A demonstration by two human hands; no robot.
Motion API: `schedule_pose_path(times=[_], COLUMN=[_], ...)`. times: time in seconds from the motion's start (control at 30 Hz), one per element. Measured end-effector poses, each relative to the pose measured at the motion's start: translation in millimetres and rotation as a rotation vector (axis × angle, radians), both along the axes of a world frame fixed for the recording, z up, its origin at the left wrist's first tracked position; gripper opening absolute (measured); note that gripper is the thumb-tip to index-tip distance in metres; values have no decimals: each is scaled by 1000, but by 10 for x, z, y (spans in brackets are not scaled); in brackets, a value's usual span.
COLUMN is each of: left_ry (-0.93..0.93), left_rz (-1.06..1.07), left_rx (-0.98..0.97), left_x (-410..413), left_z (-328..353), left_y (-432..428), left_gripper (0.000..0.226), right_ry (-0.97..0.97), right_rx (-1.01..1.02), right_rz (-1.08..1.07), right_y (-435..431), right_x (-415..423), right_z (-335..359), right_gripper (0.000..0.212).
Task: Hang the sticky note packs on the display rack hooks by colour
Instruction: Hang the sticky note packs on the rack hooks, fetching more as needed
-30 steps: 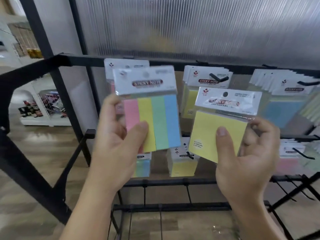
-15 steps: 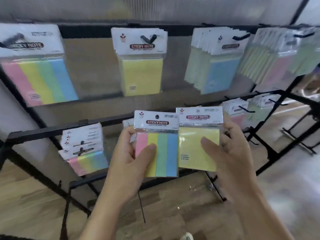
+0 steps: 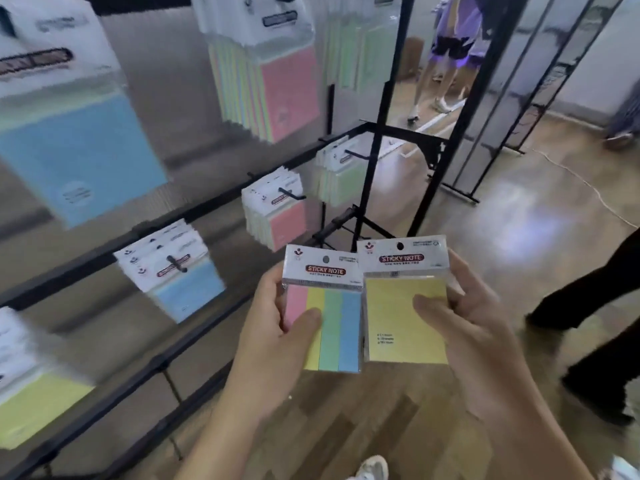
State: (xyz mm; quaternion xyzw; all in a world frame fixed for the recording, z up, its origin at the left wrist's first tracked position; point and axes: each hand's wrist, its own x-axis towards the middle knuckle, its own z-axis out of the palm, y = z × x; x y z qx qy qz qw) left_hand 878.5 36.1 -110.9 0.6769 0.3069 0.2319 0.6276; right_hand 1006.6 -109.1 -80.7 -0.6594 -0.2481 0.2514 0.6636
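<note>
From the head camera, the display rack [image 3: 405,133] fills your left side, much blurred. On its middle rail you can count three bundles, each on one hook [image 3: 291,195]: blue packs [image 3: 188,289], pink packs [image 3: 282,221] and green packs [image 3: 341,181]. Behind the rack stands a person in a purple top [image 3: 457,26], and dark trousers [image 3: 588,296] cross the wooden floor [image 3: 502,220] at your right.

You hold two packs, one in each of your hands, low and to the right of the rack, on no hook. Your left hand [image 3: 273,327] grips the four-colour pack [image 3: 332,320], thumb pressed on its front and fingers behind. Your right hand [image 3: 464,320] holds the yellow pack [image 3: 405,320] the same way. Both are upright, side by side, with their edges meeting.
</note>
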Motion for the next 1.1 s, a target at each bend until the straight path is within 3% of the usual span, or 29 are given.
schedule_pose_path(times=[0.67,1.1], left_ry=[4,-93], left_rz=[-249,-554], left_rx=[-8,-82], left_x=[3383,5904], left_z=[-322,-396], left_y=[-871,-1191], left_gripper=[48,47], right_ry=[279,164], right_rx=[26,-48], right_rz=[-450,-750], right_y=[-1090,-1648], right_x=[2945,4935], right_z=[-436,-320], right_gripper=[48,54])
